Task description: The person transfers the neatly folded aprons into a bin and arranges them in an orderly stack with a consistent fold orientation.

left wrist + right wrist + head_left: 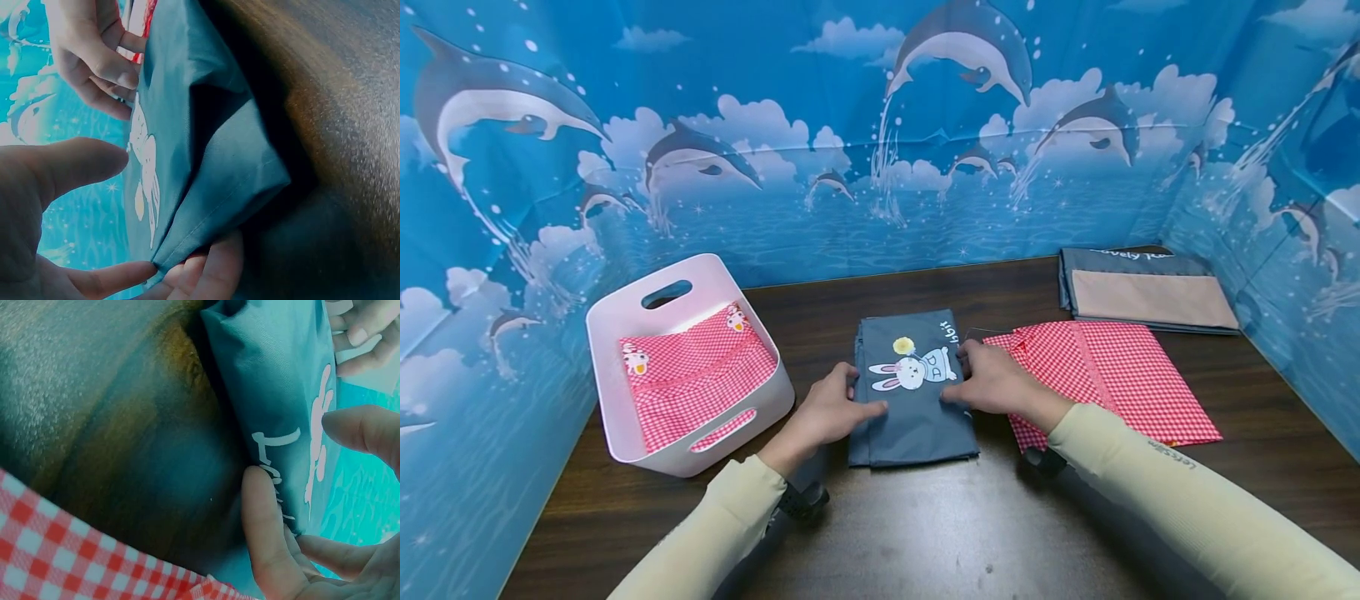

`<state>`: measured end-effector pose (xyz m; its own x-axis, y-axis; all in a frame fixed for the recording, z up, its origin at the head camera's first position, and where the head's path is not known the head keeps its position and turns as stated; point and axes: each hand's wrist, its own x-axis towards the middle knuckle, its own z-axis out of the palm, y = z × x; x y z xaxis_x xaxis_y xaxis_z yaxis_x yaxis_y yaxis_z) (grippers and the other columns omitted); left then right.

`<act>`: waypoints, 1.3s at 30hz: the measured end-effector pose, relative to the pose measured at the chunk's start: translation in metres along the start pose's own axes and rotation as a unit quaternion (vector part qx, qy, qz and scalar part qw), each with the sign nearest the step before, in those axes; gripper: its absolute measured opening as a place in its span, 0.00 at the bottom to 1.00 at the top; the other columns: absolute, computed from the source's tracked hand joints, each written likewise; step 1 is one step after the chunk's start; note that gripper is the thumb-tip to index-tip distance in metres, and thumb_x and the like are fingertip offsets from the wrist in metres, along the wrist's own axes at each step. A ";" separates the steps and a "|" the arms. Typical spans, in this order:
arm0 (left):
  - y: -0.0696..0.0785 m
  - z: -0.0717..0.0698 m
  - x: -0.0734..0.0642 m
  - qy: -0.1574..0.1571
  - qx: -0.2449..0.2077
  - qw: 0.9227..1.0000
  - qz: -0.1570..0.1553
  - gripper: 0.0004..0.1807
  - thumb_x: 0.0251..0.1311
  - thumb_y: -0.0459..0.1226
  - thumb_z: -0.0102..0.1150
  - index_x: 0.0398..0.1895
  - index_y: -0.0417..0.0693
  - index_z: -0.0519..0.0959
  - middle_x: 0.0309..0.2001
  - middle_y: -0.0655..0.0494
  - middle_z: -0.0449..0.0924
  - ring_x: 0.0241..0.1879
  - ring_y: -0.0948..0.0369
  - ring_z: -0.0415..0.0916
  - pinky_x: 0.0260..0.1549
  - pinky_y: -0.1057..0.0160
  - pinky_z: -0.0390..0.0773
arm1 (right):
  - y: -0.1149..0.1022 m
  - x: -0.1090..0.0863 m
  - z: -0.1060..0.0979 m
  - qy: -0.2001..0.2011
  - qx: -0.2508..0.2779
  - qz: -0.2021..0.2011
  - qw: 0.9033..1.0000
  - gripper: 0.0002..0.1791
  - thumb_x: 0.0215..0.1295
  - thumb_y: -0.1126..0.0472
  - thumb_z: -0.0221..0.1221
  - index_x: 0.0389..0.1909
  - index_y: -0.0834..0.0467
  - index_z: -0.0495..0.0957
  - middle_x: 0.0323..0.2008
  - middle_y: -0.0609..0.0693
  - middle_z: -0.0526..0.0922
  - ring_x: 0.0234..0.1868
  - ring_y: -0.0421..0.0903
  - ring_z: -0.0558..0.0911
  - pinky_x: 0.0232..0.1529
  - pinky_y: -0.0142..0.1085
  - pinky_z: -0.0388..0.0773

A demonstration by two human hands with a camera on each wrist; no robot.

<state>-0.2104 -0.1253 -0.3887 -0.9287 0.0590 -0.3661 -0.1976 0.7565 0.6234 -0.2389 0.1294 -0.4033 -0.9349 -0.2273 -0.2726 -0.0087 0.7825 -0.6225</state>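
A folded dark grey cloth (917, 425) with a white rabbit print lies in the middle of the table. My left hand (829, 408) holds its left edge; in the left wrist view the fingers (219, 265) curl under a corner of the cloth (206, 169), which gapes open between its layers. At the opposite edge, my right hand (992, 379) grips the cloth with its thumb over the print. Seen from the right wrist, one finger (265, 519) lies along the side of the cloth (275, 381), next to white lettering.
To the left, a white basket (606, 367) contains a folded red-and-white checked cloth (700, 375). Another red checked cloth (1138, 367) lies partly under my right forearm. Behind it is a dark grey cloth with a beige panel (1150, 296). A dolphin-patterned curtain (820, 225) borders the table (910, 542).
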 end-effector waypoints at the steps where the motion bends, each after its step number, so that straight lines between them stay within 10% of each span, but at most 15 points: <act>1: -0.001 0.001 0.001 0.002 0.001 1.000 0.000 0.40 0.66 0.48 0.74 0.73 0.40 0.69 0.42 0.48 0.72 0.37 0.55 0.71 0.31 0.61 0.67 | 0.000 0.000 0.001 0.000 -0.002 -0.001 1.000 0.44 0.63 0.51 0.74 0.72 0.68 0.69 0.57 0.63 0.84 0.51 0.52 0.84 0.53 0.46 0.86; 18: -0.007 0.000 -0.001 0.000 -0.089 0.996 0.001 0.37 0.67 0.44 0.73 0.73 0.41 0.69 0.49 0.47 0.74 0.40 0.55 0.73 0.35 0.62 0.73 | 0.000 -0.005 0.004 0.014 0.040 0.005 0.999 0.53 0.61 0.52 0.75 0.81 0.66 0.58 0.65 0.67 0.80 0.63 0.59 0.82 0.65 0.53 0.82; 29: -0.010 -0.002 0.000 -0.036 -0.196 0.980 -0.005 0.34 0.71 0.38 0.70 0.75 0.44 0.66 0.48 0.48 0.69 0.36 0.57 0.71 0.30 0.63 0.79 | 0.004 -0.005 0.004 -0.003 0.136 0.034 0.990 0.54 0.63 0.52 0.75 0.86 0.43 0.56 0.75 0.67 0.72 0.73 0.64 0.75 0.69 0.61 0.78; 39: -0.021 0.002 0.005 -0.091 -0.299 0.950 -0.017 0.30 0.74 0.36 0.64 0.77 0.57 0.73 0.79 0.41 0.67 0.69 0.45 0.75 0.72 0.40 0.75 | 0.003 -0.005 0.009 -0.033 0.250 0.064 0.966 0.38 0.63 0.59 0.73 0.74 0.47 0.73 0.81 0.64 0.59 0.78 0.64 0.63 0.81 0.63 0.61</act>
<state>-0.2105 -0.1394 -0.4054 -0.8598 0.1929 -0.4728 -0.4203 0.2586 0.8698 -0.2308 0.1280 -0.4100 -0.8919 -0.1968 -0.4071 0.2936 0.4328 -0.8524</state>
